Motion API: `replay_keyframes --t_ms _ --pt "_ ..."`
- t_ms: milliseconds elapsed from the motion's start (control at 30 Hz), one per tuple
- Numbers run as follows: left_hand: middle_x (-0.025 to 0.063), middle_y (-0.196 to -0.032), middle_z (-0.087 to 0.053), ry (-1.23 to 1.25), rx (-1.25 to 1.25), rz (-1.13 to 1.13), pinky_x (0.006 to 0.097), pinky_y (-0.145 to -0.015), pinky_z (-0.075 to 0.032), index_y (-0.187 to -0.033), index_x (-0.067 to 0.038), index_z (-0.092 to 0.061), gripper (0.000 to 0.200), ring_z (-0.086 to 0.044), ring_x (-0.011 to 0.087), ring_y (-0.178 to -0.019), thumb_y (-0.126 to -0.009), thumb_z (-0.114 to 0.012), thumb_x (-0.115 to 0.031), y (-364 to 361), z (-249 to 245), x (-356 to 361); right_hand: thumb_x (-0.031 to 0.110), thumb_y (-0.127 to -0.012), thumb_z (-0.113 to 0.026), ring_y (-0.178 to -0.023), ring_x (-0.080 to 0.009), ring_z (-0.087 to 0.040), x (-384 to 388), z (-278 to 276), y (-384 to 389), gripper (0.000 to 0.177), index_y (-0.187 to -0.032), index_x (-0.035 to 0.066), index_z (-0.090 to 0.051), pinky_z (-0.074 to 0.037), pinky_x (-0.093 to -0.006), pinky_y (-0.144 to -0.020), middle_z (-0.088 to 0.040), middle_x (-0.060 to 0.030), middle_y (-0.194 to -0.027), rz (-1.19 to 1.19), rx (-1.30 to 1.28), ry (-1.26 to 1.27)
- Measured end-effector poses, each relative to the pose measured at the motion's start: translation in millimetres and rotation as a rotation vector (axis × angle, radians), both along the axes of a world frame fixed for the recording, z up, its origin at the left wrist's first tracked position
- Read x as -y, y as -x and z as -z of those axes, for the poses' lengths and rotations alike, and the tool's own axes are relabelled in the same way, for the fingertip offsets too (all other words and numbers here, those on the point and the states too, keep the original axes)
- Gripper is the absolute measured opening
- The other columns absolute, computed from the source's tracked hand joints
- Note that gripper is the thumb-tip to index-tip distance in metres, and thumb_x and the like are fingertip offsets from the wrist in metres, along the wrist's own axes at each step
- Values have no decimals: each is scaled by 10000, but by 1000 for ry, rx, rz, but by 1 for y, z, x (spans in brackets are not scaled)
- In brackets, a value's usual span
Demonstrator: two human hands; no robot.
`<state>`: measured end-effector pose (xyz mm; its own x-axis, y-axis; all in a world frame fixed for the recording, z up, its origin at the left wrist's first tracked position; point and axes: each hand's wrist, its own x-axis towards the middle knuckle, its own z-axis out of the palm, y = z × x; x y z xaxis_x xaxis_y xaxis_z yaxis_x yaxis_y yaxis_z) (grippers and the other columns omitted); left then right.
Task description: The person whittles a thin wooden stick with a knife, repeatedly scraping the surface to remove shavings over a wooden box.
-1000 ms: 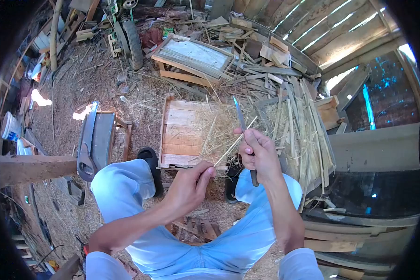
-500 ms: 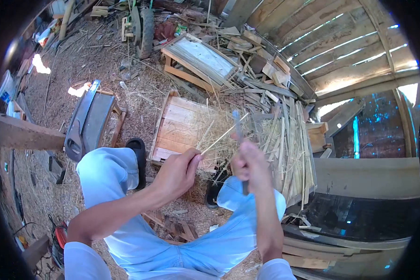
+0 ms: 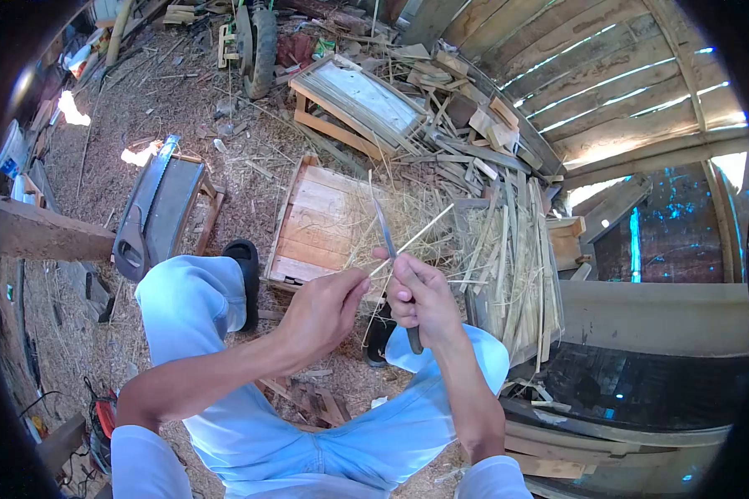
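My left hand (image 3: 329, 309) pinches a thin pale wooden stick (image 3: 427, 227), which slants up to the right past my other hand. My right hand (image 3: 427, 298) is wrapped round the dark handle of a knife (image 3: 383, 223). The blade points up and slightly left, crossing the stick close to my left fingertips. Both hands are close together above my knees. Beneath them a shallow wooden crate (image 3: 314, 220) lies on the ground, its right part covered with fine shavings (image 3: 379, 218).
A handsaw (image 3: 133, 241) rests on a small dark-topped bench (image 3: 172, 212) to the left. Split wooden strips (image 3: 516, 274) are piled at right. Beyond stands a low wooden table (image 3: 362, 93) beside heaped scraps (image 3: 466, 150). A plank wall (image 3: 607, 75) rises at the upper right.
My right hand has moved down and left toward my left hand. The knife, blurred before, now crosses the stick near my left fingers, its blade tilted further left.
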<state>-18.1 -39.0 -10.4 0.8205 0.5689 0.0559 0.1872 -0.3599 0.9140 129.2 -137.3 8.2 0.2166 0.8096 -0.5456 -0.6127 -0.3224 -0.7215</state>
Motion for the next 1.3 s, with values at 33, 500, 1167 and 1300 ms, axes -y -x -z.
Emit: replay_keyframes --t_ms 33,500,1167,1300 --pt "205 -607 -517 22 3 7 406 -494 -391 -893 -3 -554 100 -533 348 -527 -904 -508 -91 0 -1 0 261 -973 -442 -449 -9 -292 0 -1 -1 359 -1268 59 -472 -211 -161 -381 -354 60 -620 2 3 3" --pt "187 -570 -474 206 -45 74 385 -510 -374 -864 8 -552 181 -464 290 -497 -924 -477 -146 0 -8 -1 272 -953 -490 -450 -5 -311 1 2 -27 332 -1171 25 -526 -220 -149 -364 -375 60 -618 114 99 -27" --pt "184 -602 -534 131 -92 3 372 -508 -396 -881 21 -577 175 -520 274 -509 -915 -477 -118 6 7 -12 242 -956 -464 -436 -17 -314 18 2 -48 313 -1206 54 -483 -238 -165 -346 -396 49 -628 211 143 21" --pt "219 -615 -545 38 -36 -18 417 -512 -401 -892 23 -567 142 -549 363 -546 -895 -494 -99 1 8 -12 269 -966 -451 -436 -15 -313 -1 6 1 341 -1266 107 -472 -239 -164 -354 -412 38 -632 -44 119 52"
